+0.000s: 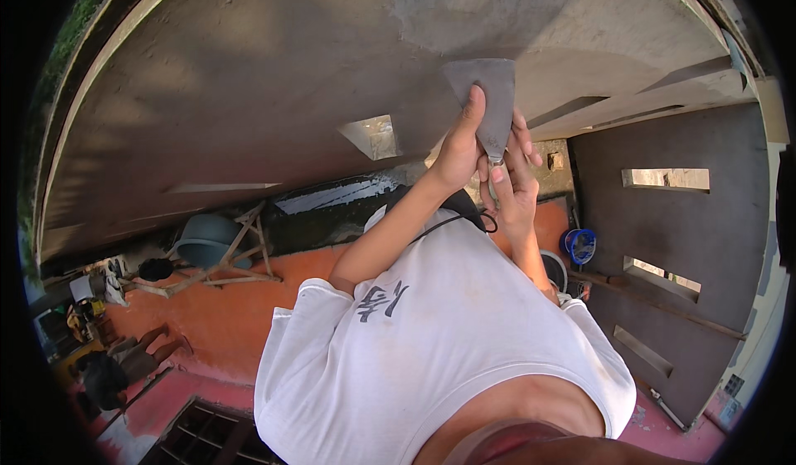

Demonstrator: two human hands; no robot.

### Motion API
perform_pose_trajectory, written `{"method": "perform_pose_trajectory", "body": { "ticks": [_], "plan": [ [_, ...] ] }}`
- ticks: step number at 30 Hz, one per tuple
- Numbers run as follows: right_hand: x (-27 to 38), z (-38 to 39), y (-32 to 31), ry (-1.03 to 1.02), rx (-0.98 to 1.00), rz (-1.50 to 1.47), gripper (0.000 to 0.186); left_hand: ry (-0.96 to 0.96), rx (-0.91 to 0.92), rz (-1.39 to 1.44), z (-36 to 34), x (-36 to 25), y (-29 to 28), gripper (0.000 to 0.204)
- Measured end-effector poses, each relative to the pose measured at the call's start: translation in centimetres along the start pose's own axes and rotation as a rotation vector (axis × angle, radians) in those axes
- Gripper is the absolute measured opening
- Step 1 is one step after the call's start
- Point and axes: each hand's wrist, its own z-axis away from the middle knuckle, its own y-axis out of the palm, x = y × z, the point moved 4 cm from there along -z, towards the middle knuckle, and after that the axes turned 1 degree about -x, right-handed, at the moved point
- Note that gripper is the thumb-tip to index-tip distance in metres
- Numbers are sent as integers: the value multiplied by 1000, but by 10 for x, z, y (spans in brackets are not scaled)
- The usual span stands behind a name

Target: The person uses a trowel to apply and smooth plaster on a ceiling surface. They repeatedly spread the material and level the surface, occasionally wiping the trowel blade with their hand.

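Note:
A grey metal putty knife [491,92] with a wide blade is raised in front of my chest, against a grey plastered surface [274,58]. My left hand [460,146] grips it at the blade, thumb lying on the flat face and the other fingers largely hidden behind. On its handle is my right hand [516,187], thumb pressed along it and fingertips curled up beside the blade's right edge. A dark cord hangs just below the hands over my white shirt.
A grey basin [203,241] rests by a wooden trestle [240,258] at left. Another person [112,378] is at lower left beside an orange surface [207,328]. At right are a blue bucket [580,245] and a dark panel [672,224] with slot openings.

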Motion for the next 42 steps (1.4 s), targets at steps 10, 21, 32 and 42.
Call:
{"method": "perform_pose_trajectory", "body": {
  "ticks": [10, 21, 32, 42],
  "plan": [
    [3, -12, 2, 67, -35, -147, 14, 40, -3, 35, -16, -1, -4, 79],
    [12, -31, -5, -155, -39, 41, 13, 80, -52, 36, -23, 3, -6, 78],
    [-11, -11, 2, 81, 0, -76, 14, 17, -152, -15, -11, -6, -13, 77],
    [-17, -7, 5, 39, 52, -190, 27, -6, -162, -77, -9, -11, -6, 79]
  ]
}}
